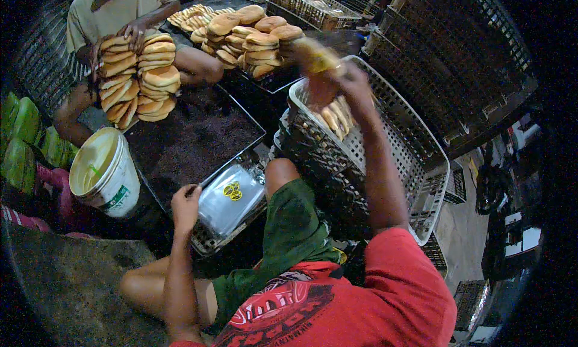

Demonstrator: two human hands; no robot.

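Over the far end of a white plastic crate [415,160], my right hand [349,82] is raised and smeared by motion. It grips a bread bun in a clear bag with a yellow print [319,58]. Below it, several bagged buns [337,118] lie in the crate. My left hand [185,203] is at the left edge of a stack of clear plastic bags [226,196] with a yellow print. Its fingers are bent together, and what they may pinch is too small to make out. The bags rest on a basket in front of my knee.
Opposite me, a person's hands [135,37] hold a large block of buns [141,76] over a tray of dark crumbs [186,139]. More buns [253,40] are piled behind. A white bucket [105,172] stands at left; dark crates [451,64] are stacked at right.
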